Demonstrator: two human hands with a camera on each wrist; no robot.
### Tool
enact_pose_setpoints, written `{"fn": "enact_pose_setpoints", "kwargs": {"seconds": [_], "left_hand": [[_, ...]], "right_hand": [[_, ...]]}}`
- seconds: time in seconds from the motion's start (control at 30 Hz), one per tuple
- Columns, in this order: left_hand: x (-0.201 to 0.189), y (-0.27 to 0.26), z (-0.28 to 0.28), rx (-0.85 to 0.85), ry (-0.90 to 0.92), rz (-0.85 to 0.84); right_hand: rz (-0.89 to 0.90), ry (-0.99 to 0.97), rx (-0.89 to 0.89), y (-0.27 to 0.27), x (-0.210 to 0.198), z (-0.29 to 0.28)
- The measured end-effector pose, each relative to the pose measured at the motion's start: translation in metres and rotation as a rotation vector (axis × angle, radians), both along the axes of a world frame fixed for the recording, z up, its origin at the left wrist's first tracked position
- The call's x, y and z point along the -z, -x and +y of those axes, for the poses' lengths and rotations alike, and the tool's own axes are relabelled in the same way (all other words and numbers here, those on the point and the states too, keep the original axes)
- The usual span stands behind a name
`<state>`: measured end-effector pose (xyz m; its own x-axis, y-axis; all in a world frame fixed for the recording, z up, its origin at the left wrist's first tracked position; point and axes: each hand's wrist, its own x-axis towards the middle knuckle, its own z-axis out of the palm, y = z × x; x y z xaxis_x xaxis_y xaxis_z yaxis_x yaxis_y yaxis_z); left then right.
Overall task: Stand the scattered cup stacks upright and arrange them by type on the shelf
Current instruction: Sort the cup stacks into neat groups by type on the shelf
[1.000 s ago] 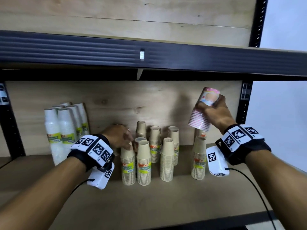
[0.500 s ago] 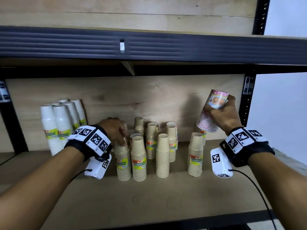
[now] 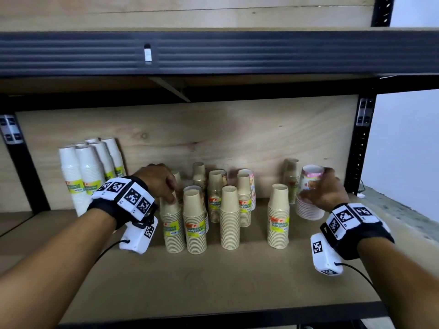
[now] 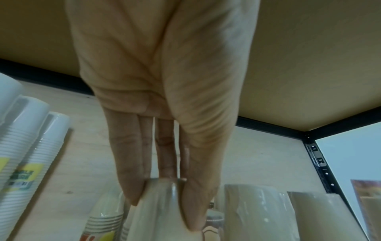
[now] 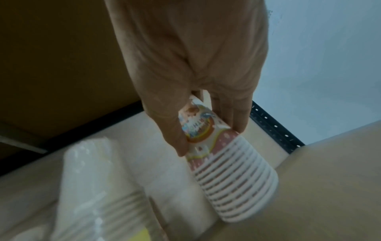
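Observation:
My right hand [image 3: 323, 193] [image 5: 206, 135] grips the top of a pink printed cup stack [image 3: 310, 195] [image 5: 230, 176], which stands upside down on the shelf board [image 3: 237, 276] at the right. My left hand [image 3: 164, 184] [image 4: 160, 195] pinches the top of a tan cup stack [image 3: 172, 229] [image 4: 156, 216] at the left of a cluster of upright tan stacks [image 3: 229, 219]. Tall white cup stacks [image 3: 83, 176] [image 4: 26, 154] stand at the far left against the back panel. Two more pink printed stacks [image 3: 251, 186] peek out behind the tan ones.
A dark metal shelf beam [image 3: 213, 53] runs overhead. Black uprights [image 3: 361, 148] frame the bay. One tan stack [image 3: 278, 217] stands just left of the pink stack, another [image 3: 291, 179] behind it. A wooden back panel [image 3: 237, 134] closes the bay.
My right hand has lowered the pink stack from the air down onto the shelf at the right. My left hand stays on the tan stack.

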<state>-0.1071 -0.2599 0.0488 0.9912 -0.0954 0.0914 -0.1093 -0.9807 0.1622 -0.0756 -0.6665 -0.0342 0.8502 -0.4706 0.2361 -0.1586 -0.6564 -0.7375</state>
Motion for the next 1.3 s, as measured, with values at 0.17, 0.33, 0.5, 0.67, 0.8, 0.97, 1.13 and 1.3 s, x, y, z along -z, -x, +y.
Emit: {"fn": "enact_pose_setpoints", "kwargs": {"seconds": [0.17, 0.33, 0.5, 0.67, 0.8, 0.97, 1.13, 1.3], "left_hand": [[0.006, 0.004, 0.005, -0.005, 0.038, -0.032], [0.011, 0.007, 0.007, -0.002, 0.071, -0.067], [0.013, 0.011, 0.01, 0.011, 0.1, -0.074], [0.019, 0.012, 0.012, 0.057, 0.115, -0.025], [0.03, 0.011, 0.018, 0.071, 0.16, -0.017], [0.027, 0.012, 0.031, 0.101, 0.163, -0.023], [0.019, 0.012, 0.061, 0.078, 0.145, -0.045], [0.012, 0.007, 0.092, 0.038, 0.166, -0.053]], "right_hand": [[0.112, 0.088, -0.005, 0.009, 0.019, 0.0], [0.178, 0.078, 0.005, 0.01, 0.036, -0.004], [0.188, 0.069, -0.033, 0.007, 0.039, -0.01], [0.151, 0.202, 0.012, 0.022, 0.007, -0.006], [0.15, 0.282, -0.007, 0.032, -0.015, 0.009], [0.103, 0.358, -0.024, 0.051, -0.046, 0.046], [-0.075, 0.394, -0.054, 0.061, -0.076, 0.096], [-0.151, 0.416, -0.245, 0.055, -0.091, 0.157]]}}
